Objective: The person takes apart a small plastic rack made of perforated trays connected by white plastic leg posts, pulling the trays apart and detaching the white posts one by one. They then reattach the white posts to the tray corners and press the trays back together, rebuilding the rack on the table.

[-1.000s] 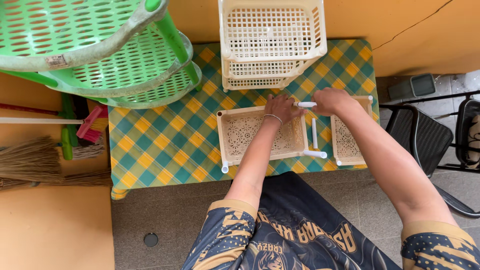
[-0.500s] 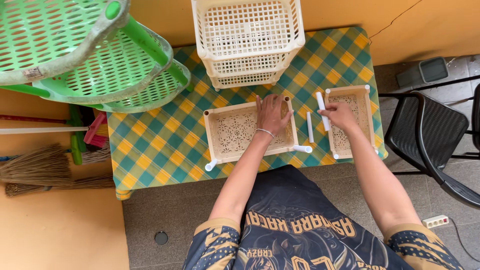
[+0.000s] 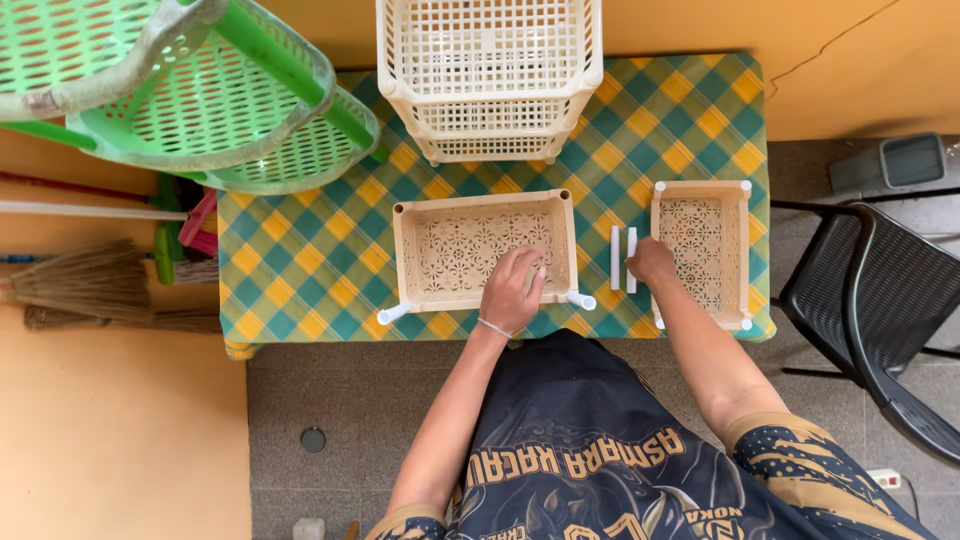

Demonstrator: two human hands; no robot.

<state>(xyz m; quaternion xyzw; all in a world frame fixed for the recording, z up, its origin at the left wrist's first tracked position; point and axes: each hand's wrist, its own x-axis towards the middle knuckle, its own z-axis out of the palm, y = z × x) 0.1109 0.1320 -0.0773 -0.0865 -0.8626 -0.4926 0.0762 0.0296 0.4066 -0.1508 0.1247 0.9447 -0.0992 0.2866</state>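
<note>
At the far left, green perforated plastic baskets hang over the table edge, with straw brooms below them on the floor. The table wears a green and yellow checked cloth. On it, far centre, stands a stacked cream lattice rack. Nearer lies the wide cream tray, rigid plastic with a pierced flower-pattern floor and white pegs jutting from its near corners. The left hand steadies this tray, its fingers curled over the near wall. Just right of the tray lie two short white posts, smooth, straight and side by side. The right hand rests against them, but whether its fingers have closed on one cannot be told. The work looks like fitting posts into tray corners, which calls for lining up a slim post with its socket. Further right sit a narrower cream tray and a black chair.
</note>
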